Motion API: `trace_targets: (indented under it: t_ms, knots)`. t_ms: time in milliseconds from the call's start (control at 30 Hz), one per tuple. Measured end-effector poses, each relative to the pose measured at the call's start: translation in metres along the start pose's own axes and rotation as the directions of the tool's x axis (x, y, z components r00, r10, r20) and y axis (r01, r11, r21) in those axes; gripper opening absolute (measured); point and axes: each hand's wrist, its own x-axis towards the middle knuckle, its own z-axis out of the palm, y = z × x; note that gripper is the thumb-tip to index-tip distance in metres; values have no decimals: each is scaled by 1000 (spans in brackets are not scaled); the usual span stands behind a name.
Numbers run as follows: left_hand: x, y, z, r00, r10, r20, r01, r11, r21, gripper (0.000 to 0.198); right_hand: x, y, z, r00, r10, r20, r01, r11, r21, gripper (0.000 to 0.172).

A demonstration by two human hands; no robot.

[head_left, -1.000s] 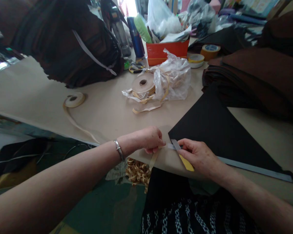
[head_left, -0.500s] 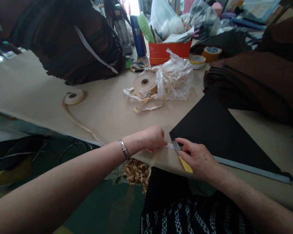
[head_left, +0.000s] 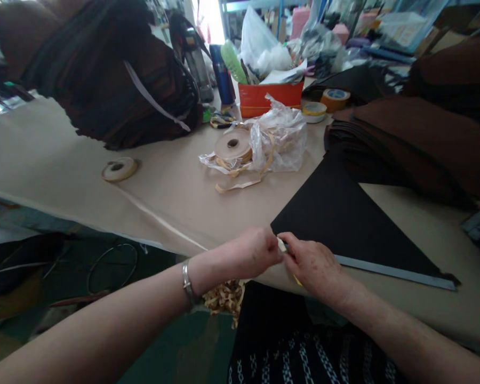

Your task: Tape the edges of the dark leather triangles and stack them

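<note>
Near edge of the table (head_left: 64, 154): I see the left hand (head_left: 252, 255) and right hand (head_left: 316, 265) meeting fingertip to fingertip, both pinching the end of the tape (head_left: 282, 246) at the near left corner of the black sheet (head_left: 340, 218), whose near edge carries a grey strip (head_left: 396, 271). I judge the step to be finishing the tape at that corner, and the next move calls for a fine grip and a short pull rather than reach. Open table lies left toward the tape roll (head_left: 119, 169), the brown stack (head_left: 404, 144) crowds the far right, and the table's edge runs just beneath the wrists.
</note>
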Motion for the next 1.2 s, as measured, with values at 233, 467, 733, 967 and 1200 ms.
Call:
trace_targets:
  t_ms: [233, 467, 733, 967, 1200]
  knots:
    - [-13, -27, 11, 986, 47, -163, -49, 999, -6, 31, -17, 31, -21, 999, -12, -50, 35, 866, 499, 43]
    - [-37, -47, 27, 942, 93, -322, -159, 970, -186, 33, -75, 139, -57, 967, 216, -136, -95, 800, 592, 18]
    - [-22, -7, 51, 1000, 3, 11, 5, 763, -647, 46, -82, 208, -65, 988, 73, -137, -76, 997, -16, 35]
    - [3, 11, 64, 993, 44, -113, -88, 903, -421, 27, -117, 210, -52, 987, 126, -95, -137, 983, -121, 37]
    - [12, 28, 61, 970, 123, -208, -166, 966, -200, 31, -221, 189, -6, 986, 160, -39, -160, 987, 5, 24]
